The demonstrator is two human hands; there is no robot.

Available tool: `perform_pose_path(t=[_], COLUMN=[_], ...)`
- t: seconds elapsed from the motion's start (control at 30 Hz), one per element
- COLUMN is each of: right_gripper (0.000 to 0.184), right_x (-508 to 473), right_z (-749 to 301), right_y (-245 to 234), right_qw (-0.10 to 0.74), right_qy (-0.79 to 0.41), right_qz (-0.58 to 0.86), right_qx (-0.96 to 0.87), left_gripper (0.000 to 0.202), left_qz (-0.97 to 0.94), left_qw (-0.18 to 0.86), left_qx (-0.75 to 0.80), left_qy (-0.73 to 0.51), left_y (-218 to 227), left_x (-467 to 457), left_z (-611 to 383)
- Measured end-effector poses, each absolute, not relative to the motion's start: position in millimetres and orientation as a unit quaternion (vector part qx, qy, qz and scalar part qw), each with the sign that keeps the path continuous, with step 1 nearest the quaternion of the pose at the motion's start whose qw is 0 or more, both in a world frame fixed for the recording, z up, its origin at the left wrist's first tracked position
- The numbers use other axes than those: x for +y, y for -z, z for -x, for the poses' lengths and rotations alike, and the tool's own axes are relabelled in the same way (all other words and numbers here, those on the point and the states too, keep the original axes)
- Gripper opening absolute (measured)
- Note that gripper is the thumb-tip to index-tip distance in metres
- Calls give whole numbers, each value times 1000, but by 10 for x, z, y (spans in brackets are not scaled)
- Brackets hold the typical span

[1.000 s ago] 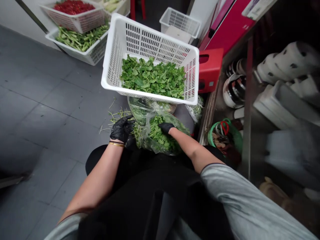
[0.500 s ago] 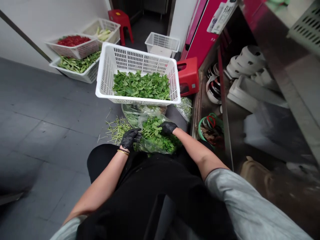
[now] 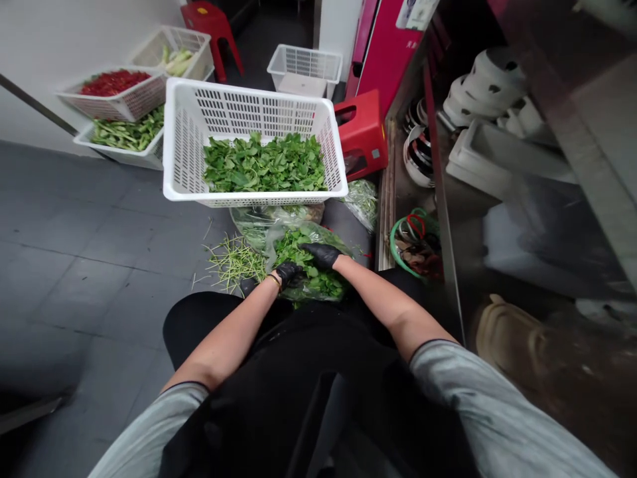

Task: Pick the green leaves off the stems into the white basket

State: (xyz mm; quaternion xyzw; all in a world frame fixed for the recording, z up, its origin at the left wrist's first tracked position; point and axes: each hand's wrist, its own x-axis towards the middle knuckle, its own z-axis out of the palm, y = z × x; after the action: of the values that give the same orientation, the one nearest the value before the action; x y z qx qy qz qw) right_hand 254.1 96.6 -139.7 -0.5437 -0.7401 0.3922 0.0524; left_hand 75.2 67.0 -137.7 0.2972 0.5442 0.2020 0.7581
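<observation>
A clear plastic bag (image 3: pixel 331 234) of leafy greens (image 3: pixel 326 284) lies open in front of my knees. My left hand (image 3: pixel 288 272), in a black glove, is down among the greens with its fingers curled on the leaves. From the other side my right hand (image 3: pixel 321 253), also black-gloved, grips leaves at the top of the bag, its fingertips partly hidden. Loose pale stems (image 3: pixel 236 262) lie in a pile on the floor left of the bag. Beyond it stands a white perforated basket (image 3: pixel 172 146) with picked green leaves (image 3: pixel 263 164) in it.
A red stool (image 3: pixel 371 133) lies on its side behind the basket. Crates with red chillies (image 3: pixel 114 85) and green vegetables (image 3: pixel 127 135) stand at the left wall. On the right, a metal shelf holds white containers (image 3: pixel 478 159); a green basket (image 3: pixel 398 249) sits below.
My left hand has moved right, from the bag's left edge into the greens. My right hand stays at the leaves. The view has shifted slightly.
</observation>
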Motion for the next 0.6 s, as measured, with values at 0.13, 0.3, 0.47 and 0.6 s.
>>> perform_pose_path(t=[0.13,0.3,0.47,0.6], right_gripper=[41,43,34,57], right_x=[977,1001,751,562], right_z=[-2763,-2804,-2528,-2265], right_y=[1439,1248,1034,1080], right_qw=[69,116,200,173], right_qy=[-385,-312,-354,-452], right_qz=[559,646,653,585], right_qx=[-731,-687,-639,-651], left_gripper=[30,24,23,26], left_qz=[-259,-220,-221,-250], left_qw=[755,780,800,794], left_qx=[577,552,513,502], left_qy=[-174,-198,-219,-233], left_y=[1404,1254,1057,917], left_x=[645,692,600,447], left_z=[-600,-401,-313,-380])
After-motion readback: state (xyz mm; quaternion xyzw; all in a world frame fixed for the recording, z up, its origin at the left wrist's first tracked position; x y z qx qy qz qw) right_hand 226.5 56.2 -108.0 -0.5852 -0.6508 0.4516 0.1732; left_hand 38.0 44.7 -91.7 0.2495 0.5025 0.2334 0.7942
